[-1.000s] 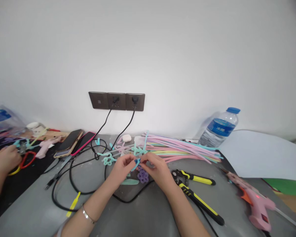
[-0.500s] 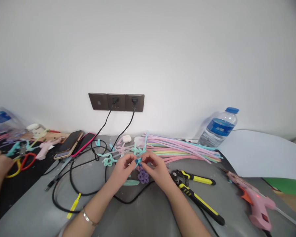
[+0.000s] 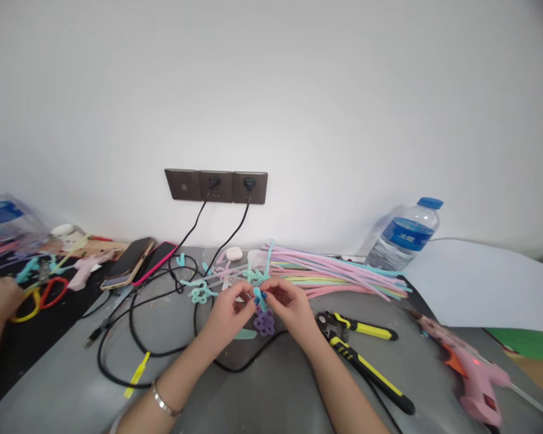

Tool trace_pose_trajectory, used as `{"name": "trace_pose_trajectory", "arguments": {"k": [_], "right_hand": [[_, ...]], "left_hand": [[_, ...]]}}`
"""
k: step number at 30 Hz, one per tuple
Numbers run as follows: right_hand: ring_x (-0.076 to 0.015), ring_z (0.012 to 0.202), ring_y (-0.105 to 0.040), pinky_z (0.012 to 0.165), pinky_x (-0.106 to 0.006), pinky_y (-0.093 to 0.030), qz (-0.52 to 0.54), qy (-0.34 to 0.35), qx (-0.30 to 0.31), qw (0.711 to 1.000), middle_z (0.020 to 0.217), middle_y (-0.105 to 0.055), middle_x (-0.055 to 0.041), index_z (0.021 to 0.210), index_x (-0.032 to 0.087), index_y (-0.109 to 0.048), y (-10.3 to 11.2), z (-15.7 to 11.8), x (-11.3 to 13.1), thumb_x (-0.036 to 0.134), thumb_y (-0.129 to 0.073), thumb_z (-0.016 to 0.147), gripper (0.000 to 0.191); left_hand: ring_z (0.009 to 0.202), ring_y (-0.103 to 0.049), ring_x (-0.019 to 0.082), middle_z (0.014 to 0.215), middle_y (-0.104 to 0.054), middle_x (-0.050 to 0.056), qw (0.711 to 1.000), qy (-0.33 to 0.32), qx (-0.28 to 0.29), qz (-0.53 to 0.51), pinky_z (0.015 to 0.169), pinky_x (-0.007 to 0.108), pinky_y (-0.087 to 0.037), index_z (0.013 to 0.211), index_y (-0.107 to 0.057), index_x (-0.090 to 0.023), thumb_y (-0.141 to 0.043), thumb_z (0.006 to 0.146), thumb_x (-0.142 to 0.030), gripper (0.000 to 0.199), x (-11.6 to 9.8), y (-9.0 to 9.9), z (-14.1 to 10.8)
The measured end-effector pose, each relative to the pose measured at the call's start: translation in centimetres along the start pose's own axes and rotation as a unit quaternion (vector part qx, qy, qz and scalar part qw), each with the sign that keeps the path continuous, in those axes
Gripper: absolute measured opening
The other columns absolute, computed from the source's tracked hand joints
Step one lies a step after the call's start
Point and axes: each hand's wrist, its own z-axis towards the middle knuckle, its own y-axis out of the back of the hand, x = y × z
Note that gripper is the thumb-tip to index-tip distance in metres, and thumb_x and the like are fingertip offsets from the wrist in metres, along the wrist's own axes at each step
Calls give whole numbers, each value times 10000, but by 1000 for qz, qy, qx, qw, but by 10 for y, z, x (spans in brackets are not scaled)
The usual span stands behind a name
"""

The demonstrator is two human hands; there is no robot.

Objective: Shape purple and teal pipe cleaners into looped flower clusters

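My left hand (image 3: 231, 308) and my right hand (image 3: 289, 306) meet over the middle of the table, fingertips pinched together. Between them is a short, folded light-blue pipe cleaner (image 3: 260, 299), gripped from both sides. Dark blue patches show at the fingertips; what they are is too small to tell. Just below the fingers lies a purple pipe-cleaner flower (image 3: 264, 322). To the left of my hands is a mint-green looped flower (image 3: 201, 293). A flat pale-green piece (image 3: 245, 334) lies partly behind my left wrist.
Behind my hands lies a bundle of pastel pipe cleaners (image 3: 335, 274). Wire strippers (image 3: 366, 355), a pink glue gun (image 3: 473, 371) and a water bottle (image 3: 405, 235) are to the right. Black cables (image 3: 131, 337), phones (image 3: 129, 262) and another person's hand (image 3: 0, 298) near scissors (image 3: 40, 298) are left.
The light-blue pipe cleaner has turned between my fingers and now points more upright, with its folded end showing. Both hands stay in nearly the same place; the view has shifted slightly.
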Motion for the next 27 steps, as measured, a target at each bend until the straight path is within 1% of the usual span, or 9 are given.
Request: {"name": "trace_pose_trajectory", "arguments": {"k": [3,6,9,11,15,18,21,27], "right_hand": [[-167,697,-637,651,-274,-531,-11,-3,7,1000,755,-671,-31,803,199,-691,1,0,-2,253,-667,790,60],[-168,697,-641,646,-275,-540,-25,-1,11,1000,760,-673,-36,795,199,-702,2,0,-4,274,-678,791,79],[-170,690,-643,629,-275,-542,-35,7,12,999,765,-682,-46,794,202,-709,3,-1,-4,281,-663,810,93],[-169,694,-646,623,-268,-540,-43,14,13,999,772,-685,-45,803,206,-706,4,-1,-5,251,-652,810,71],[-166,691,-644,621,-261,-535,-69,20,14,997,763,-673,-36,806,208,-686,4,-2,-6,204,-633,799,54],[-154,665,-622,605,-247,-520,-85,15,20,996,735,-636,-21,778,202,-657,3,-3,-3,181,-610,790,53],[-142,651,-587,587,-231,-494,-96,17,24,995,714,-588,-7,736,199,-620,0,-3,1,148,-576,773,77],[-142,630,-555,550,-234,-467,-73,11,16,997,699,-550,-7,694,200,-575,-6,-4,4,183,-577,779,87]], "left_hand": [[655,-526,126,725,-532,-9,998,-27,-11,58,531,193,-378,771,-544,-180,-515,770,-169,31,1,-1,-1],[622,-515,112,721,-517,-19,992,-64,-18,109,518,191,-351,761,-530,-187,-508,758,-123,67,0,-1,-1],[623,-522,113,734,-511,-19,990,-72,-14,118,513,192,-349,768,-524,-193,-494,763,-110,89,-1,0,-1],[623,-524,115,740,-508,-18,990,-75,-11,122,513,195,-348,773,-521,-196,-489,768,-109,93,-1,0,-1],[625,-523,120,751,-527,-14,983,-101,-10,150,555,210,-368,780,-530,-202,-489,767,-94,116,-2,2,-2],[658,-533,132,779,-544,-3,978,-120,-4,173,606,225,-398,793,-544,-207,-476,772,-85,141,-5,3,-3],[685,-550,142,791,-546,7,980,-115,-1,163,611,223,-420,790,-549,-203,-471,764,-79,149,-6,2,-4],[692,-586,144,800,-553,15,995,-62,20,69,584,210,-449,799,-557,-191,-476,812,-130,102,-2,-1,-3]]}}
